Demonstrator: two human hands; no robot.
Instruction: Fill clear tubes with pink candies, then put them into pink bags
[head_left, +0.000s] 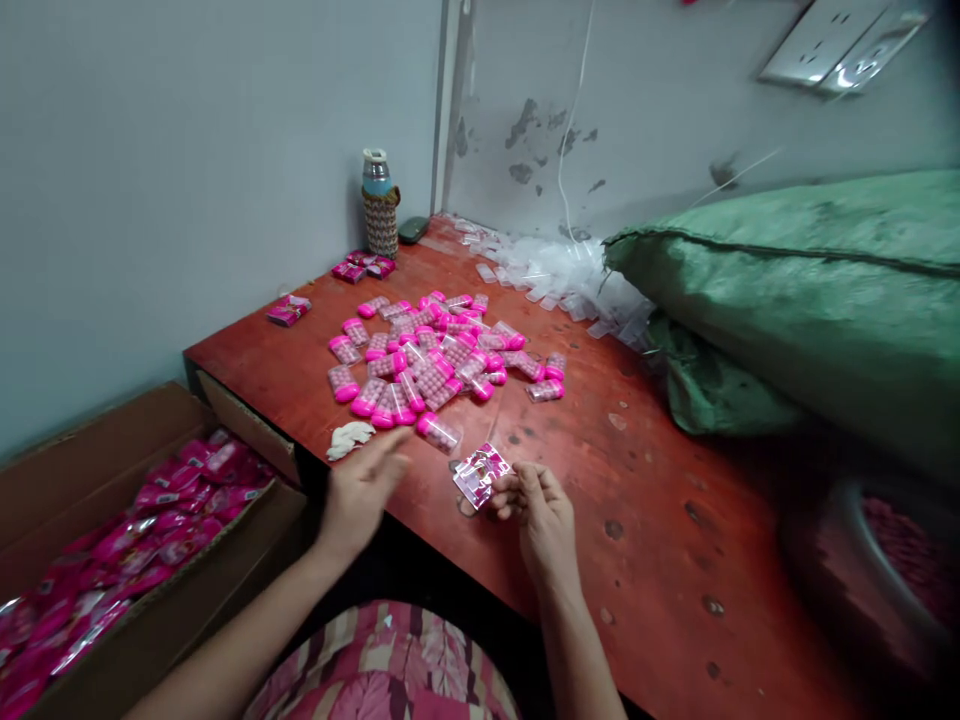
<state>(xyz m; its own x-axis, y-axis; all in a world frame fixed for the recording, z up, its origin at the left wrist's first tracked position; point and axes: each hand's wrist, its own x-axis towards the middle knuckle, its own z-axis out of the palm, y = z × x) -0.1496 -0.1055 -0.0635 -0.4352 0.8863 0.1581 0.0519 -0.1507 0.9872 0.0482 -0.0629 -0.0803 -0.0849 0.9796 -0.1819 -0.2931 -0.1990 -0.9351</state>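
Note:
My right hand [536, 505] holds a small pink printed wrapper [480, 474] between thumb and fingers, low over the front of the red table [645, 540]. To its left, my left hand [369, 490] hangs at the table's front edge, slightly blurred, with its fingers apart and nothing in them. A clear box with a pink cap [438, 433] lies just beyond the hands. Behind it spreads a pile of similar boxes [431, 375] filled with small pink balls. A crumpled white piece [349, 439] rests near my left hand.
A cardboard box [247, 420] of pink packets [180, 500] stands at the left. Pink packs [289, 310] and a bottle [380, 205] sit at the back left. Clear empty cases [555, 275] lie behind, a green sack [810, 290] and round container [892, 560] at the right.

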